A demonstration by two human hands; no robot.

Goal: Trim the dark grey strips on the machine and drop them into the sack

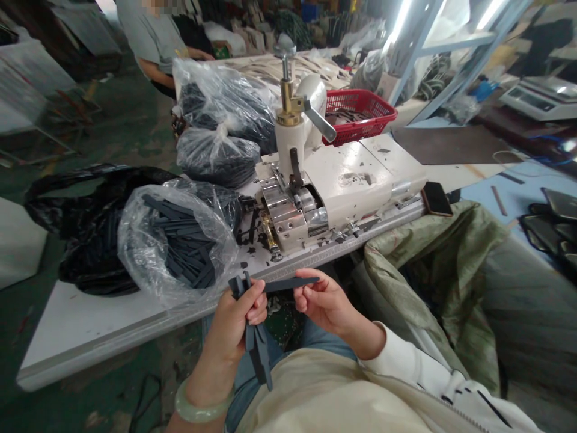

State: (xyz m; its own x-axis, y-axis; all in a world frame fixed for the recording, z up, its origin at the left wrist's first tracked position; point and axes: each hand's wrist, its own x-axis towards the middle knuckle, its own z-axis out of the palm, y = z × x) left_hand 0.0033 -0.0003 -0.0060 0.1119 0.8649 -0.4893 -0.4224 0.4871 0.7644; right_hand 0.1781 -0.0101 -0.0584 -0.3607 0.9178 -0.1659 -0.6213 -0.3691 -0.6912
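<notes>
Clear plastic bag [133,240] of dark strips [192,249] sits near tabletop [58,343] front edge. Left hand [234,319] grips strip bundle [258,355] just off that edge. Single strip [286,284] spans between hands, machine [293,210] beyond. Right hand [324,304] pinches strip's right end; green sack [401,258] narrows room rightward.

The dark strips [258,355] look matt, perhaps leather, while the open bag [137,246] is glossy, crinkled plastic.
</notes>
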